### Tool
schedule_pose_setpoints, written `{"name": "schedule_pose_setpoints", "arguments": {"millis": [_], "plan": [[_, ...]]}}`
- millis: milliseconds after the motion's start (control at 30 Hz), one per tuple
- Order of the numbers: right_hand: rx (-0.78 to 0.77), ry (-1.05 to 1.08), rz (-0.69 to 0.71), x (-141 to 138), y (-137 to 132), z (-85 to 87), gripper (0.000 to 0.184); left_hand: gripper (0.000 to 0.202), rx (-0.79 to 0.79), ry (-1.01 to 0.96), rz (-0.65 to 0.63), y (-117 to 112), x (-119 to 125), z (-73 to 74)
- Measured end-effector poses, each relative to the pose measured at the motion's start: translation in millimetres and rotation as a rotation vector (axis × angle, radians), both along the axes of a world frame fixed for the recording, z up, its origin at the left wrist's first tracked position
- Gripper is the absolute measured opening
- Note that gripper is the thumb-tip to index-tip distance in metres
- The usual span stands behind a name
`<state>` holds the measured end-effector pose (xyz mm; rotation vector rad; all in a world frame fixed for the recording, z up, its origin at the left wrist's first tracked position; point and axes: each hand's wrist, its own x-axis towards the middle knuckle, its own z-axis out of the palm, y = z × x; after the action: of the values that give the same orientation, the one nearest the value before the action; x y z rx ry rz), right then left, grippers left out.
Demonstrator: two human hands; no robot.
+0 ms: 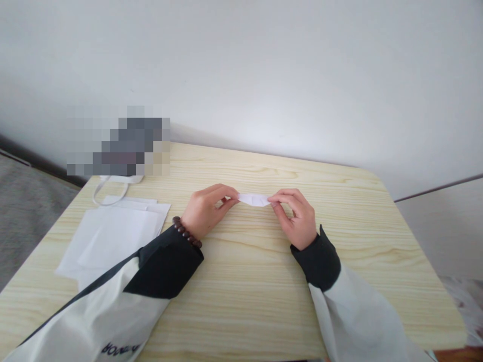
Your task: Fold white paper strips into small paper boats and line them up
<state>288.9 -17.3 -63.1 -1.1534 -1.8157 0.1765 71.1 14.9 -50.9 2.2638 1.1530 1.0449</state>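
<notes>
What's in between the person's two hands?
In the head view, a small folded white paper stretches between them, its ends pinched by the left hand and the right hand.

Your off-white cloth sleeves (362, 306) have black cuffs (162, 269); your round-beaded bracelet (187, 233) is dark brown, the narrow paper (254, 200) is white, the wood-look bench (245, 301) is pale yellow, wavy-grained.
</notes>
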Motion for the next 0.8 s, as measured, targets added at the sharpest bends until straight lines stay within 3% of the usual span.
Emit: {"name": "schedule_pose_setpoints", "arguments": {"millis": [133,333,800], "plan": [[-0.015,-0.026,0.016,-0.8,0.4,0.7,0.011,0.013,0.052,0.039,0.023,1.1,0.6,-1.7],[0.006,-0.062,0.081,0.3,0.6,0.9,0.016,0.020,0.197,0.111,-0.050,4.7,0.2,-7.2],[-0.044,-0.107,0.136,2.8,-0.4,-0.2,0.024,0.035,0.113,0.128,-0.161,1.0,-1.2,-5.7]]}}
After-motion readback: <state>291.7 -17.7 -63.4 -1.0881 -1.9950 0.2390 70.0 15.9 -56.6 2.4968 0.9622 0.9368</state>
